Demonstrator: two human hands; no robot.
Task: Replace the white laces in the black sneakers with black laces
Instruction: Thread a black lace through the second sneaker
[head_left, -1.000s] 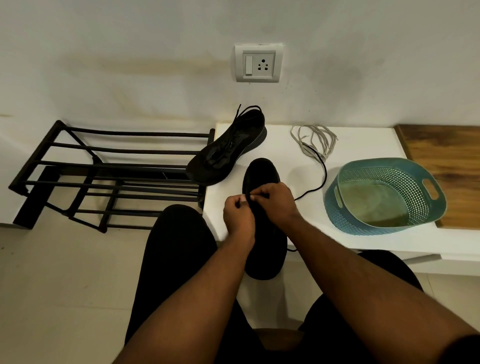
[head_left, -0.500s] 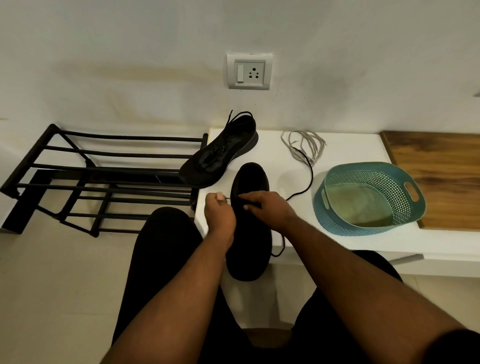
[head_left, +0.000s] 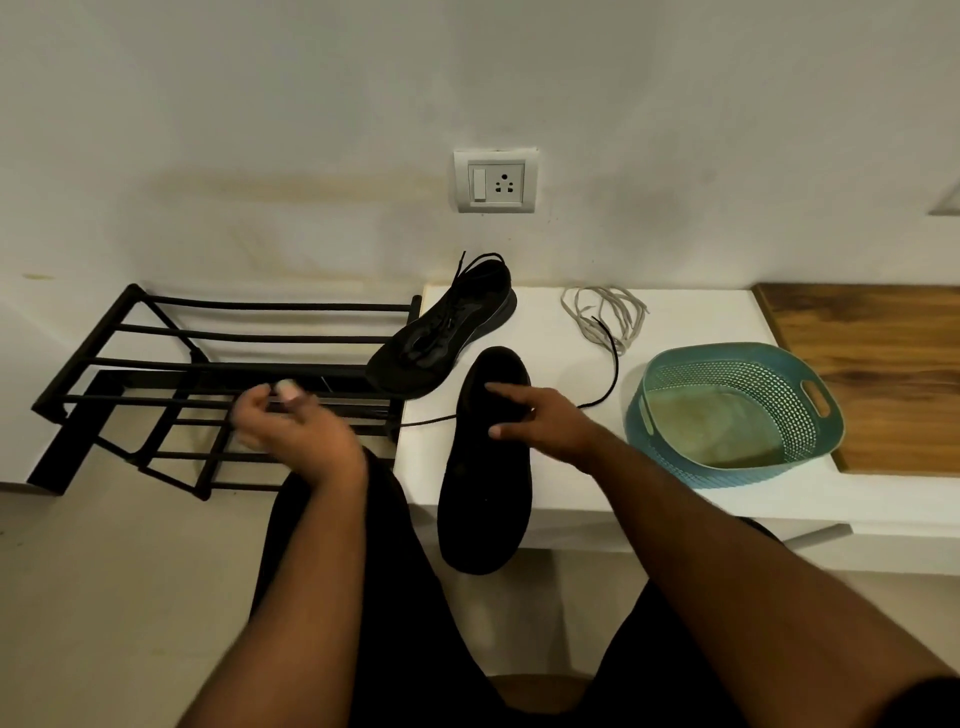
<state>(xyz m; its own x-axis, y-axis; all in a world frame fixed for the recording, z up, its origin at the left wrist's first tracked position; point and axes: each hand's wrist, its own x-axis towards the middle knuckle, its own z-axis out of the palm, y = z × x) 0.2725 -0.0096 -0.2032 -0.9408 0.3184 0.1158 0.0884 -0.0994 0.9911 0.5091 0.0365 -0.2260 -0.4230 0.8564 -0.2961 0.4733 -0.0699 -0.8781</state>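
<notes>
A white table (head_left: 675, 499) carries two black sneakers: one (head_left: 485, 467) overhangs the front edge near the left corner, the other (head_left: 441, 332) lies across the left edge toward the back. Pale laces (head_left: 605, 312) lie bunched at the back edge. A teal basket (head_left: 732, 415) sits toward the right, beside a wooden board (head_left: 872, 364).

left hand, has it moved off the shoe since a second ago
Yes. The left hand has pulled left off the near sneaker, now over the shoe rack, drawing the black lace.
</notes>
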